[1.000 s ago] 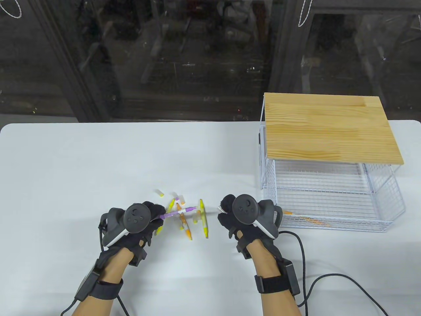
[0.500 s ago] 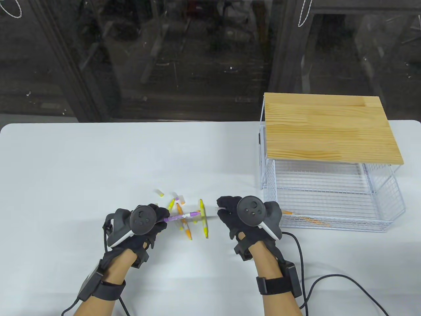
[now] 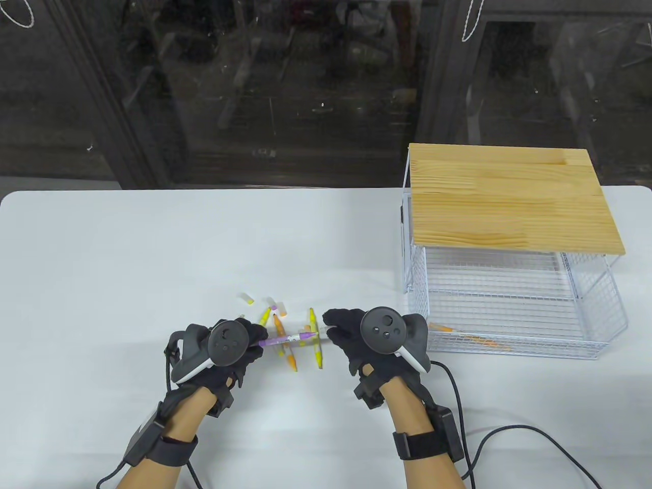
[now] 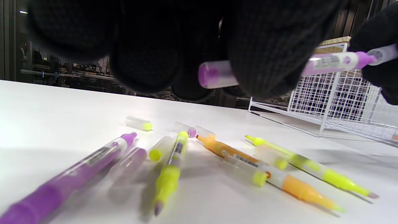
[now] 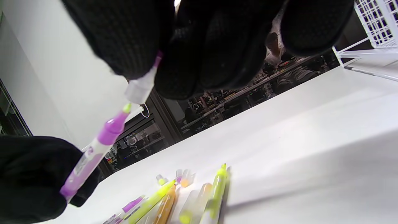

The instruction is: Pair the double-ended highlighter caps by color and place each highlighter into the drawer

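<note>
White table [image 3: 127, 244], scattered highlighters [image 3: 316, 342] and loose caps [image 3: 247, 298], wire drawer unit [image 3: 509, 285], black cable [image 3: 530, 433]

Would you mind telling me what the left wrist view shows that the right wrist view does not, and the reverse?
Only the left wrist view shows the clear purple-ended cap already on the held purple highlighter's rear end, and a second purple highlighter lying on the table. Only the right wrist view shows the right hand pinching a clear cap just off the bare tip. Both show the left hand gripping it above loose highlighters.
</note>
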### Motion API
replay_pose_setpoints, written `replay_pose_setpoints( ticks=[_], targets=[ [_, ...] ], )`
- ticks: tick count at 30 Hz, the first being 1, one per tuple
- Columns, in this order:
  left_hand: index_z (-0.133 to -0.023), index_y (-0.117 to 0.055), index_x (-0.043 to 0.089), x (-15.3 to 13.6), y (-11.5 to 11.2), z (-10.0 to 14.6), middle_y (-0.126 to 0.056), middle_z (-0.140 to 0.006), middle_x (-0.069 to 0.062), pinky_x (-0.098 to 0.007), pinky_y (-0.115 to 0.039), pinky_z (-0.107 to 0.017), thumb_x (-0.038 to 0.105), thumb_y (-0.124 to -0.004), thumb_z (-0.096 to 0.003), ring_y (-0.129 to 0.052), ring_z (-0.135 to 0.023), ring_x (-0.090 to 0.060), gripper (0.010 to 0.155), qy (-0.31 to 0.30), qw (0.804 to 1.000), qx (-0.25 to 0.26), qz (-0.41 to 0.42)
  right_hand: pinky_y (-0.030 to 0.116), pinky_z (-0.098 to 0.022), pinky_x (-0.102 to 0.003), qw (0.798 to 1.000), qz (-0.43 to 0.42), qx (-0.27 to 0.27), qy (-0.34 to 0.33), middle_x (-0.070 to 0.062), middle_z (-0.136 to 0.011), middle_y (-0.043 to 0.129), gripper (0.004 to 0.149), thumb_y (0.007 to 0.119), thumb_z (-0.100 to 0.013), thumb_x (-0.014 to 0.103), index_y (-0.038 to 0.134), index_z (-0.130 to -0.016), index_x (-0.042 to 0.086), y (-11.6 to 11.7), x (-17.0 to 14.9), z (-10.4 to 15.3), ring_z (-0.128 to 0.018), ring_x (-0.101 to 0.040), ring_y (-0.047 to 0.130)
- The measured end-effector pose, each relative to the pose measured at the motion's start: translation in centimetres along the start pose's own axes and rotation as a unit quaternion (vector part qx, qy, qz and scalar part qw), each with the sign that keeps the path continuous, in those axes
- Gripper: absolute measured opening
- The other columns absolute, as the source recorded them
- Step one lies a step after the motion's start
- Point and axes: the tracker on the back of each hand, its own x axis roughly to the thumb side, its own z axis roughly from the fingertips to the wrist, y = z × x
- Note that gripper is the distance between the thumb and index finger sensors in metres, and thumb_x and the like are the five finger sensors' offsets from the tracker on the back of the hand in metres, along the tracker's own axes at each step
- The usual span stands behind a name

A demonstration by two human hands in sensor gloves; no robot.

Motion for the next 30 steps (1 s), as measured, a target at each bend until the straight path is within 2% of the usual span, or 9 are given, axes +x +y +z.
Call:
replay_pose_setpoints(
  ticks=[30],
  targets=[
    [-0.081, -0.095, 0.035, 0.3, -0.1, 0.0, -0.098, -0.081, 0.003, -0.049, -0.087, -0.037, 0.041, -0.090, -0.0354, -0.099, -0.054, -0.027, 0.046, -0.014, 1.000, 0.012, 0.010, 0.073, -0.054, -0.059, 0.999, 0.013, 0.026, -0.014, 0.002, -0.075, 0.102, 0.044, 0.088, -0.041, 0.035, 0.089, -0.085, 0.031, 1.0, 0.7, 0.0, -0.055, -0.023, 0.099]
  ],
)
